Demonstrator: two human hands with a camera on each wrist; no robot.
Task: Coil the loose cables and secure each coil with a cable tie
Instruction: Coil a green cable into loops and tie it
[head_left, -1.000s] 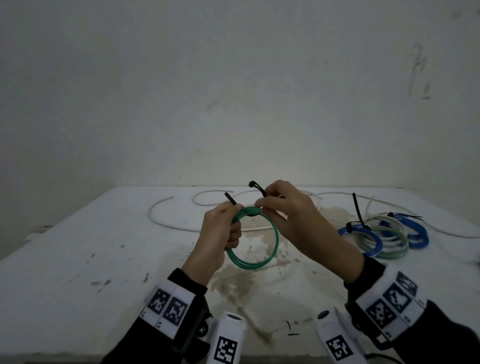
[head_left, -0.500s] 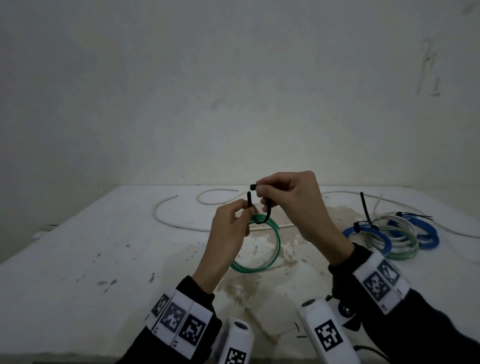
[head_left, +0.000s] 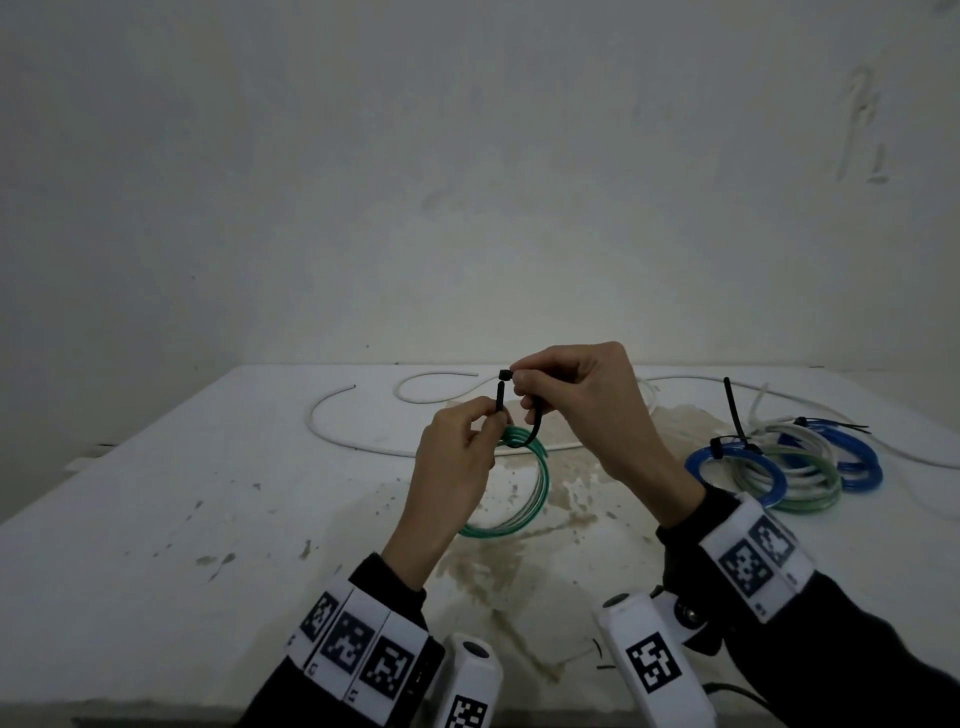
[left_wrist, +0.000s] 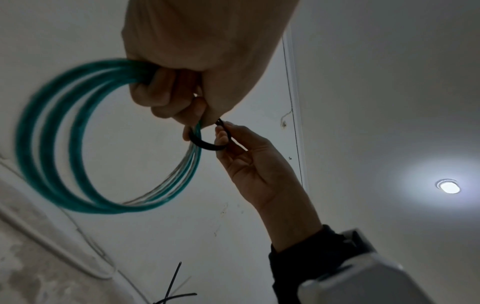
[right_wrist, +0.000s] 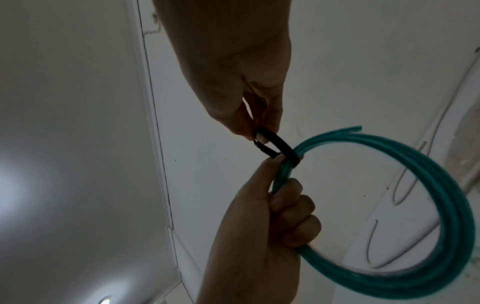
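Both hands are raised together above the table (head_left: 156, 519), each clamped on part of one job. Left hand (head_left: 457, 457) curls its lower fingers round the green coil (head_left: 540, 483) and pinches the tip end of the black cable tie (head_left: 535, 426) upright. Just to its right, the right hand (head_left: 582, 405) pinches the tie's square head (head_left: 503, 374), with the strap looping under the coil's top strands between the two hands. Tip and head sit almost touching, the tip's long axis pointing up at the head; threading it looks like the coming move, and the left hand is nearer. Farther right lie tied coils (head_left: 779, 467); a loose white cable (head_left: 363, 441) lies beyond. No brand or readable writing shows, only square coded markers on the wristbands (head_left: 353, 644).
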